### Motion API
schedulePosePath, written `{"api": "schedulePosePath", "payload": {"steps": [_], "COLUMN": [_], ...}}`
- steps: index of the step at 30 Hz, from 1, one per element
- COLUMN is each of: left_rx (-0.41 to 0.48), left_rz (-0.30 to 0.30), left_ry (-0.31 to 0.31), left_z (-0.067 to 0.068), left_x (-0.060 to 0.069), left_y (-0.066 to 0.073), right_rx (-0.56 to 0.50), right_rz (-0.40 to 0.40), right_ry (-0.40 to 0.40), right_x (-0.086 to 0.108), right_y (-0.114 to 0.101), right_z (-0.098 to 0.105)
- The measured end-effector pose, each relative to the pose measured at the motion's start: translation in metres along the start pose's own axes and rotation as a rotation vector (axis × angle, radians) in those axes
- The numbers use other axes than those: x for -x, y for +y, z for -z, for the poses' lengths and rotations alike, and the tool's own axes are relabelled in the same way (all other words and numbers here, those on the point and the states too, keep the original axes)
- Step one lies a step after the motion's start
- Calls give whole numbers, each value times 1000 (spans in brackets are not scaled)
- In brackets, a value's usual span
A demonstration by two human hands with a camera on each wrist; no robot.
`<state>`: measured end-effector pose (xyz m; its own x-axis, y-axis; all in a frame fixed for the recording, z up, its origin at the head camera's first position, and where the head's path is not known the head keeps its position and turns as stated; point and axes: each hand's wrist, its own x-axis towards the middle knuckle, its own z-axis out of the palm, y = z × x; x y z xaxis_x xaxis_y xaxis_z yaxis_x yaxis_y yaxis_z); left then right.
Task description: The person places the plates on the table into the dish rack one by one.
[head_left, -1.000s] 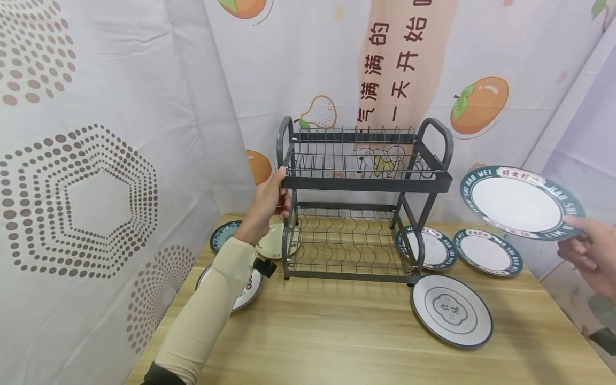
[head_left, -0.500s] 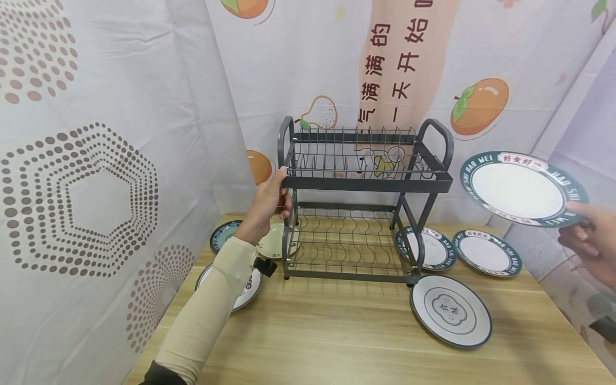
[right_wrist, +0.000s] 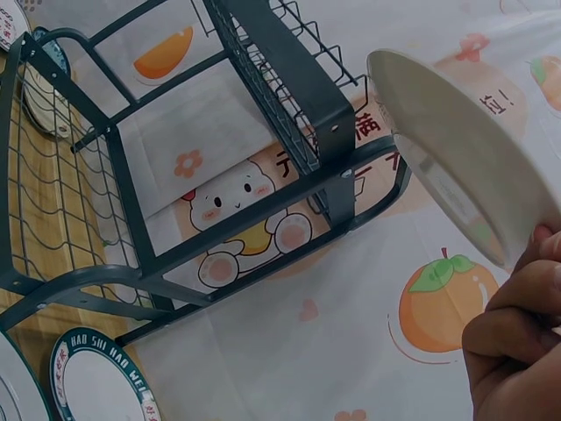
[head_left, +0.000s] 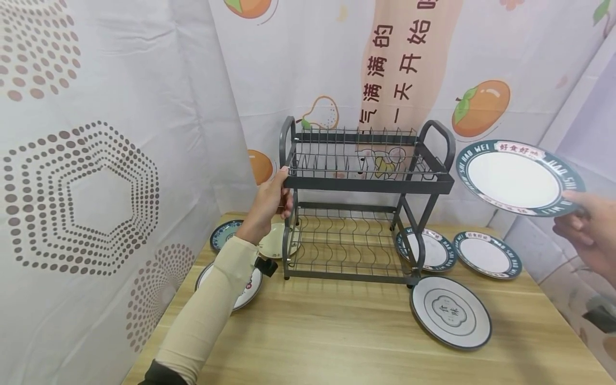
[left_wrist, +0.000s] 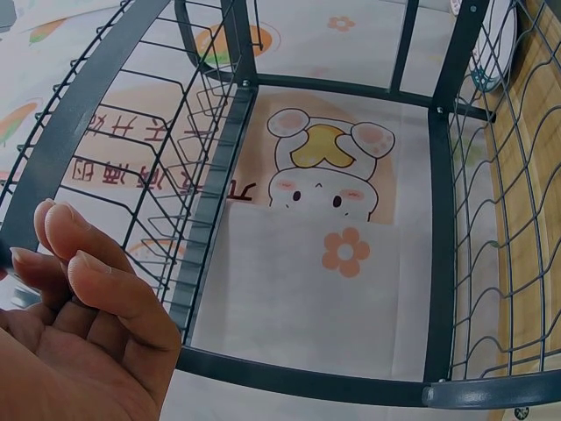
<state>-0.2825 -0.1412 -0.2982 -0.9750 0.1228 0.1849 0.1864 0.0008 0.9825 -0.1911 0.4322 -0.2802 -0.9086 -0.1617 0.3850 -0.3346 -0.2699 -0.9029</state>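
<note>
A dark two-tier wire rack (head_left: pixel 368 185) stands on the table, both tiers holding nothing. At its upper left front corner my left hand (head_left: pixel 266 208) grips the frame, thumb on top and fingers curled below; the left wrist view shows those fingers (left_wrist: pixel 114 289) bent beside the upper bar. Right of the rack, in the air, my right hand (head_left: pixel 589 227) pinches the right edge of a white oval plate with a green lettered rim (head_left: pixel 515 176). The right wrist view shows the pale underside of this plate (right_wrist: pixel 465 158), tilted, near the rack's upper end.
Two green-rimmed plates (head_left: pixel 428 250) (head_left: pixel 487 255) lie right of the rack, with a grey-white round plate (head_left: pixel 451 313) in front. On the left are a blue-rimmed plate (head_left: pixel 224 235), a cream plate (head_left: pixel 273 243) and a white plate (head_left: pixel 250 291). Printed curtains (head_left: pixel 192 107) hang behind and left.
My right hand has raised the green-rimmed plate and brought it slightly left. My left hand keeps its grip on the rack.
</note>
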Motion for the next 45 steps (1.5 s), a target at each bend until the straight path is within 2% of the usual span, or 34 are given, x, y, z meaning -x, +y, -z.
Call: {"api": "schedulePosePath", "payload": {"steps": [7,10,13,16,20,24,28,31,36,40,45], "left_rx": [-3,-3,1,7,10,13,16,14,12,12,7], "left_rz": [-10,-15,-17,-19,-19,-16,-19,-20,-21,-19,-19], "left_ry": [1,4,1,-2,-3,-3,-4,-4,-3,-5,0], "left_z": [0,0,0,-1,-1,-1,0,-1,-1,-1,-2], "left_x": [1,0,0,0,0,-1,-1,-1,-1,0,1], "left_y": [0,0,-1,-2,-2,-3,-3,-3,-3,-2,-1], "right_rx": [-32,-110,-179,-174,-63,-51,-53,12,95,119,147], "right_rz": [47,45,40,39,52,56,99,139,100,71,77], "right_ry": [-98,-124,-131,-119,-56,48,119,157,282,373,401], "right_x": [-13,-18,-23,-27,-31,-36,-44,-48,-53,-57,-60], "right_y": [-5,-6,-7,-9,-14,-19,-21,-23,-31,-35,-37], "right_z": [-8,-12,-16,-20,-26,-33,-42,-48,-58,-63,-67]}}
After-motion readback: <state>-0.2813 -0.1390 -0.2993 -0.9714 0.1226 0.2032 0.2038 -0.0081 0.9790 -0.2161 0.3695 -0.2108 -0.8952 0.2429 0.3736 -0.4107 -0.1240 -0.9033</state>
